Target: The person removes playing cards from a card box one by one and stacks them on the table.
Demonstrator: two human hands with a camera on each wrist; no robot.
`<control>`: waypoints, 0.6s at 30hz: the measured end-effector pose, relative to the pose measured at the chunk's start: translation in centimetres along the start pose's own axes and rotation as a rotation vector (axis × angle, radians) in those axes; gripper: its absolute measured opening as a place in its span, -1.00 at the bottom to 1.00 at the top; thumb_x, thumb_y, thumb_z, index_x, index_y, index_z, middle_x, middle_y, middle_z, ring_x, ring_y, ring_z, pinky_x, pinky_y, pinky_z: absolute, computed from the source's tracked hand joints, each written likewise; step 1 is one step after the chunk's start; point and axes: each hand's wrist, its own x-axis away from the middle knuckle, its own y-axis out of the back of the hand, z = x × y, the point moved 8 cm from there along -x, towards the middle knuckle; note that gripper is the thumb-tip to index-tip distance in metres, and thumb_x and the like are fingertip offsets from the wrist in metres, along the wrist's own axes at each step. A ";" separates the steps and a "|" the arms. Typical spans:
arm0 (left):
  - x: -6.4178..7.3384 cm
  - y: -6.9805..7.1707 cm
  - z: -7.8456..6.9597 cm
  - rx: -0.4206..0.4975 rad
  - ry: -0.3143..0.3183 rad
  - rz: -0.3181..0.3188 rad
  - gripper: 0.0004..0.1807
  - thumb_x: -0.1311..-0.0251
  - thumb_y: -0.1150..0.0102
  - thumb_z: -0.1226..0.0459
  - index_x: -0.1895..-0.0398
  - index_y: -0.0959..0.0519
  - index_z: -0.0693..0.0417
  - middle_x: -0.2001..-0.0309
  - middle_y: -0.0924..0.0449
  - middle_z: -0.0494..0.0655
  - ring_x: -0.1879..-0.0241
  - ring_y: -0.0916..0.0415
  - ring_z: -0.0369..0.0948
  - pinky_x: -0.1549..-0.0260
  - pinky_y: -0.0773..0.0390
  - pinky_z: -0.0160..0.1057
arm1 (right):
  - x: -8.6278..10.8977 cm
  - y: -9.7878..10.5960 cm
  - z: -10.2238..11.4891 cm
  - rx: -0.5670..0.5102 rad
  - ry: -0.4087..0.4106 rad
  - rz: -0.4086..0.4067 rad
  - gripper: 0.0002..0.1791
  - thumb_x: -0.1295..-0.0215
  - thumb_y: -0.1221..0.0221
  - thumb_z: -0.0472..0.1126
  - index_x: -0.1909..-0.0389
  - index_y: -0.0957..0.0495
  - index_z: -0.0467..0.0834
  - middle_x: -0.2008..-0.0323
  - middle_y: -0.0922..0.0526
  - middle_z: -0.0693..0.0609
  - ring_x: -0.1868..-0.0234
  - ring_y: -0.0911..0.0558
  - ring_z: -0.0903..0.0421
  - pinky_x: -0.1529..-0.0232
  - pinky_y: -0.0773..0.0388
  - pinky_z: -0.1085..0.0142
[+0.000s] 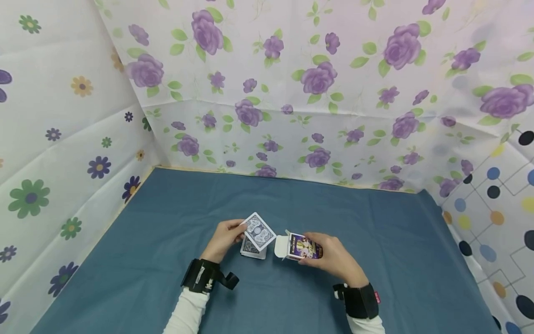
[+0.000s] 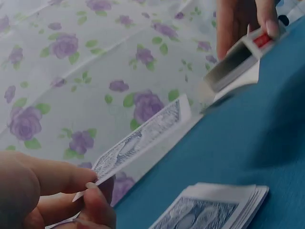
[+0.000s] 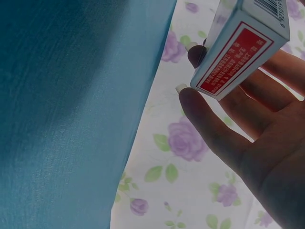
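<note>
Between thumb and fingers, my left hand (image 1: 225, 239) pinches a playing card (image 1: 259, 231) with a blue-and-white patterned back, tilted above the table. Below it lies a stack of playing cards (image 1: 252, 250), back side up and partly covered by the held card in the head view. My right hand (image 1: 332, 254) grips a purple card box (image 1: 306, 246) by its sides. The box's white flap (image 1: 281, 246) stands open toward the left, close to the held card's corner. In the left wrist view, the box's opening (image 2: 237, 68) looks dark inside. A red printed panel (image 3: 234, 60) shows in the right wrist view.
A blue cloth (image 1: 167, 222) covers the table. White flowered sheets (image 1: 283, 83) hang behind and at the left, and a dotted sheet (image 1: 492, 218) hangs at the right. Black straps (image 1: 361, 300) circle both wrists.
</note>
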 end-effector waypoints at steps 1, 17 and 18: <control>-0.3 0.3 0.3 -0.007 0.009 -0.021 -0.67 -0.34 -0.10 0.32 -0.08 -0.56 0.35 0.50 -0.50 -0.15 0.47 -0.39 -0.26 0.42 -0.41 -0.31 | 0.0 0.0 0.0 0.000 0.000 0.001 -0.25 -0.02 -0.43 0.06 -0.21 -0.50 -0.22 -0.13 -0.61 -0.12 0.01 -0.60 0.11 0.09 -0.53 0.19; -2.6 1.2 3.0 -0.149 0.005 -0.138 -0.71 -0.21 -0.28 0.26 0.03 -0.64 0.20 0.42 -0.60 -0.02 0.52 -0.37 -0.21 0.47 -0.37 -0.27 | 0.0 -0.5 -0.5 -0.007 -0.019 0.020 -0.24 -0.02 -0.43 0.04 -0.22 -0.49 -0.23 -0.12 -0.61 -0.12 0.00 -0.61 0.10 0.06 -0.54 0.16; -2.7 1.1 3.0 -0.156 -0.006 -0.141 -0.71 -0.21 -0.28 0.27 0.04 -0.65 0.21 0.43 -0.60 -0.01 0.52 -0.37 -0.21 0.47 -0.36 -0.27 | 0.0 -0.6 -0.5 -0.007 -0.022 0.023 -0.24 -0.02 -0.43 0.04 -0.23 -0.49 -0.23 -0.12 -0.61 -0.12 0.00 -0.61 0.10 0.06 -0.54 0.16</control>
